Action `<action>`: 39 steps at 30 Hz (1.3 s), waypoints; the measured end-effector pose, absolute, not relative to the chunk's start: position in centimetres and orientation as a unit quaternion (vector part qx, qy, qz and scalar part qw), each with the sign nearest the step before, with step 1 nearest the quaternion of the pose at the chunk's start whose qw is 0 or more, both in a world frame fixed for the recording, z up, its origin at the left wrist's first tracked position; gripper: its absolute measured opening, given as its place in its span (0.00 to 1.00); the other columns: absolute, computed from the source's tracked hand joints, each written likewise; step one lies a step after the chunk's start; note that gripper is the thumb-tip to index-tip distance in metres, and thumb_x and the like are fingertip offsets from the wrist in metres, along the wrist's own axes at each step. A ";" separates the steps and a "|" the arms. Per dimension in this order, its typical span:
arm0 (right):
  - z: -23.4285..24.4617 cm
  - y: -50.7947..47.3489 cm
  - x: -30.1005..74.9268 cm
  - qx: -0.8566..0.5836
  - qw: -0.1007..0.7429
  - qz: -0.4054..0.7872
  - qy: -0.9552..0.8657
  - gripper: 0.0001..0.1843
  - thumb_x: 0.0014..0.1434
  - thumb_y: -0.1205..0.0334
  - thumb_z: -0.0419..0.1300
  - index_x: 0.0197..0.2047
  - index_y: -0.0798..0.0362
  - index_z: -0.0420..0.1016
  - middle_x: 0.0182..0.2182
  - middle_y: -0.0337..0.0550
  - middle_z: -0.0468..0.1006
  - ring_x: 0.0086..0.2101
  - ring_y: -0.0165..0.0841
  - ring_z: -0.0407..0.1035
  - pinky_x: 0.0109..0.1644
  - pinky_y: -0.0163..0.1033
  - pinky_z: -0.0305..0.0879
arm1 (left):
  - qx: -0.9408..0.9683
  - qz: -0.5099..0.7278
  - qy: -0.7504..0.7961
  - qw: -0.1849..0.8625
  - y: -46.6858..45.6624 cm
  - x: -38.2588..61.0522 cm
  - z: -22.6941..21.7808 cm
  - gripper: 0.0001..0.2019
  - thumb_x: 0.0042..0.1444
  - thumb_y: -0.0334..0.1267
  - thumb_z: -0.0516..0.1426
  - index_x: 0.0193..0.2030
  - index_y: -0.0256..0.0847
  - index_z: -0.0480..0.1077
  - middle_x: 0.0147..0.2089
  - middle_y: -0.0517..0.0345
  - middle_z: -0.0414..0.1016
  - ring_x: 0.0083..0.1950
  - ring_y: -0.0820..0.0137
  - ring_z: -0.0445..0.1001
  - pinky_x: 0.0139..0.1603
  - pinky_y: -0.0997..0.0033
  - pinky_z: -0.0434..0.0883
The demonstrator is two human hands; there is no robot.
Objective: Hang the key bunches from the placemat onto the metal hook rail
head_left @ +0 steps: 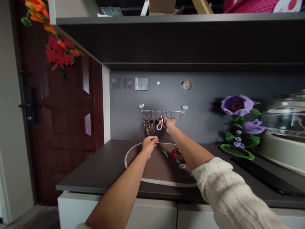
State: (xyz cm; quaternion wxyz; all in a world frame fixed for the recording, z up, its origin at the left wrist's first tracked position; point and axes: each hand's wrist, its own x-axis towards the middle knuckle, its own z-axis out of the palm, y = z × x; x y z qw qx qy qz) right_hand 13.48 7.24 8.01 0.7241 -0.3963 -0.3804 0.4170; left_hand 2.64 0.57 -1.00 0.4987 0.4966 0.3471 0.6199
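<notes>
My right hand [170,125] is up at the wall rack, its fingers closed on a keyring with a pink strap loop [160,124]. The ring is at the hooks of the clear hook rail [164,111]; whether it hangs on a hook, I cannot tell. Several bunches of keys [147,124] hang from the rail's left part. Lower down, my left hand [149,145] is over the brown mat [157,168] with its fingertips pinched together; what they hold, if anything, does not show. On the mat lie a pile of keys with red parts [177,156] and a loose key [164,152].
A dark shelf [166,41] overhangs the counter [100,165]. Purple artificial flowers [238,106] and a white appliance with a clear dome [283,146] stand on the right. Wall switches [141,83] sit above the rail. A dark red door [62,127] is on the left.
</notes>
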 end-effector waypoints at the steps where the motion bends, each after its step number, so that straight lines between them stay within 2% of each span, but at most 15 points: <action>1: 7.9 7.3 13.5 -0.400 0.723 0.418 -0.377 0.07 0.49 0.74 0.50 0.23 0.56 0.62 0.14 0.35 0.66 0.18 0.24 0.64 0.26 0.33 0.68 | 0.497 0.620 0.347 0.498 0.6 2.6 -1.0 0.09 0.44 0.40 0.57 0.28 0.35 0.70 0.30 0.51 0.73 0.28 0.76 0.68 0.28 0.78 0.63; 14: 6.3 7.3 13.7 -0.415 0.715 0.410 -0.387 0.06 0.48 0.74 0.49 0.23 0.55 0.62 0.15 0.35 0.67 0.17 0.23 0.63 0.24 0.32 0.65 | 0.499 0.617 0.368 0.485 0.3 2.5 -0.7 0.07 0.44 0.37 0.56 0.27 0.35 0.70 0.30 0.51 0.73 0.28 0.76 0.68 0.26 0.78 0.61; 20: 5.8 7.1 14.4 -0.428 0.685 0.395 -0.438 0.06 0.49 0.73 0.50 0.23 0.56 0.62 0.15 0.33 0.66 0.16 0.21 0.60 0.24 0.31 0.64 | 0.504 0.615 0.377 0.475 0.3 2.5 -0.8 0.07 0.44 0.38 0.56 0.26 0.35 0.70 0.31 0.51 0.73 0.27 0.75 0.68 0.26 0.77 0.61; 30: 4.8 5.4 15.6 -0.430 0.654 0.419 -0.460 0.08 0.51 0.73 0.50 0.21 0.56 0.61 0.15 0.35 0.65 0.17 0.20 0.59 0.24 0.28 0.63 | 0.528 0.600 0.393 0.455 0.7 2.3 -1.3 0.10 0.46 0.38 0.54 0.30 0.33 0.70 0.32 0.51 0.73 0.28 0.77 0.68 0.26 0.78 0.61; 39: 3.3 3.5 16.0 -0.450 0.627 0.420 -0.478 0.07 0.48 0.76 0.52 0.22 0.57 0.62 0.17 0.36 0.66 0.19 0.21 0.62 0.31 0.30 0.65 | 0.571 0.561 0.411 0.435 0.6 2.2 -1.8 0.08 0.48 0.36 0.53 0.29 0.33 0.69 0.29 0.53 0.72 0.26 0.79 0.66 0.25 0.79 0.60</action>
